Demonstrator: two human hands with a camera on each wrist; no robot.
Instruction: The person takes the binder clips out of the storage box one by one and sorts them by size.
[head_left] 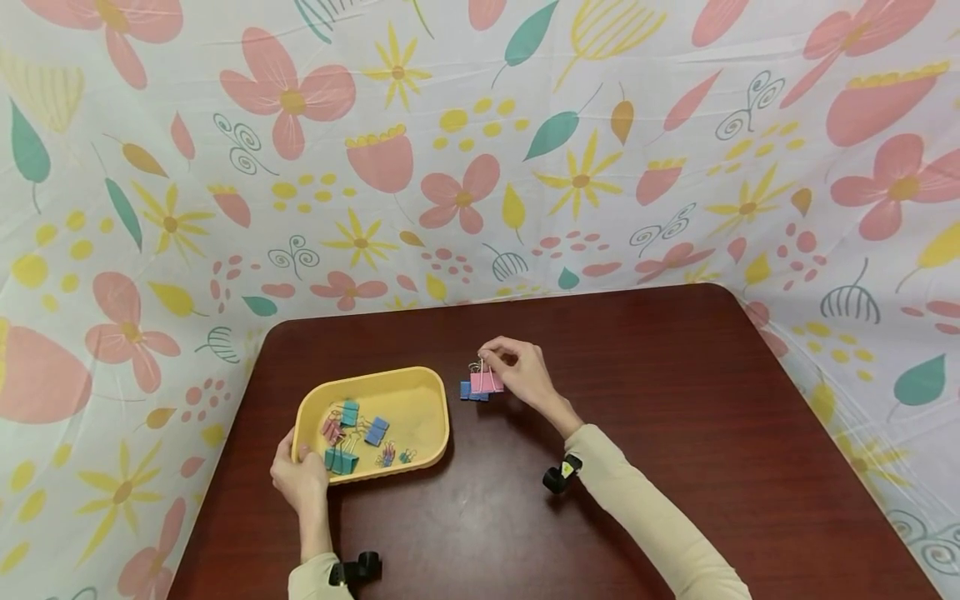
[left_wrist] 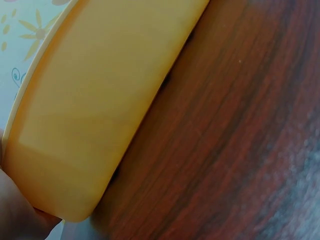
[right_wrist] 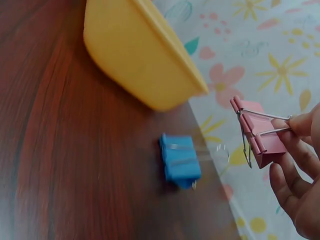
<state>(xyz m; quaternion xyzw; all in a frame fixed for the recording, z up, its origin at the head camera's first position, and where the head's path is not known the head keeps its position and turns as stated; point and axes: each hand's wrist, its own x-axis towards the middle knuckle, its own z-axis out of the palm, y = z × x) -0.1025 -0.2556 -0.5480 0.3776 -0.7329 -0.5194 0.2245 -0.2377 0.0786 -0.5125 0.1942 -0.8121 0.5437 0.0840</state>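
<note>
A: Right grip (head_left: pixel 525 375), state?

B: Nearly closed. Thumb and fingertips pinch one wire handle of the pink binder clip (head_left: pixel 487 382).

A: Position of that clip?

B: Above the counter (head_left: pixel 637 400), toward its far edge, roughly midway between the far corners. Right wrist view: clip held raised, apart from the blue binder clip (right_wrist: pixel 181 159), which lies on the counter, blurred. Head view: pink partly covers blue.

A: Left grip (head_left: pixel 300 479)?

B: Closed on the yellow tray (head_left: pixel 416 408) at its left end, close to its near left corner. Thumb over the rim; the other fingers mostly hidden. Tray stands near the counter's left edge, to the left of the pink clip and apart from it. Cannot tell whether its base sits flat.

A: Tray contents?

B: Two teal clips (head_left: pixel 341 461), the larger toward the near left corner; a reddish clip (head_left: pixel 332 430) at the left; a second blue clip (head_left: pixel 377 431) to its right; small clips (head_left: pixel 387 455) by the near wall, too small to count.

A: Surroundings?

B: Flower-patterned cloth (head_left: pixel 465 250) behind the far edge. Pale sleeves (head_left: pixel 637 500) on both arms.
</note>
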